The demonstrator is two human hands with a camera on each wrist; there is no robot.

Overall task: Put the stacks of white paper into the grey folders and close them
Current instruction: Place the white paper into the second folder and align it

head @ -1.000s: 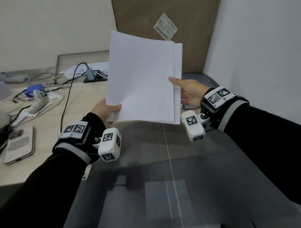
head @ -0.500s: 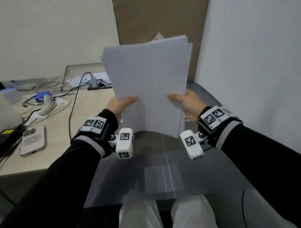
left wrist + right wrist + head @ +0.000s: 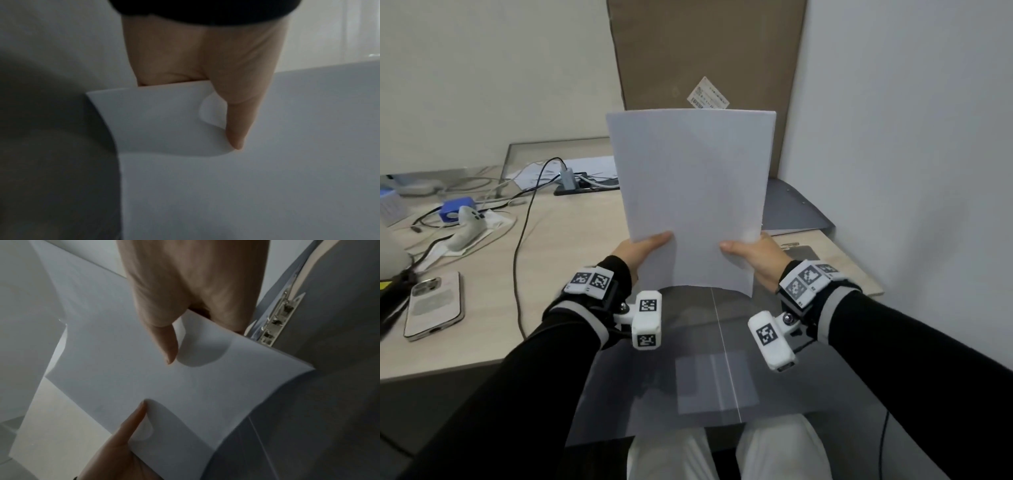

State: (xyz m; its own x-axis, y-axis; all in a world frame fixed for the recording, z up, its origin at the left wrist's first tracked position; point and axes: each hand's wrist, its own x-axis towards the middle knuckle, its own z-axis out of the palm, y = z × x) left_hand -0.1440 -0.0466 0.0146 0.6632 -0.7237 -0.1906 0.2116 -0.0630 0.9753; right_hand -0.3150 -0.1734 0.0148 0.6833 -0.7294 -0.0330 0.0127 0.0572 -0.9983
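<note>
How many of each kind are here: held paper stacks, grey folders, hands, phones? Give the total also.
Held stacks: 1, the paper stack
Grey folders: 2, the open grey folder and the second grey folder behind
Hands: 2, left hand and right hand, both gripping it
Phones: 1, the phone
Total: 6

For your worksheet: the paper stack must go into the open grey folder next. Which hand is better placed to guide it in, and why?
Right, probably. Both hands grip the paper stack, but the right hand holds the edge nearest the open grey folder and its metal clip.
</note>
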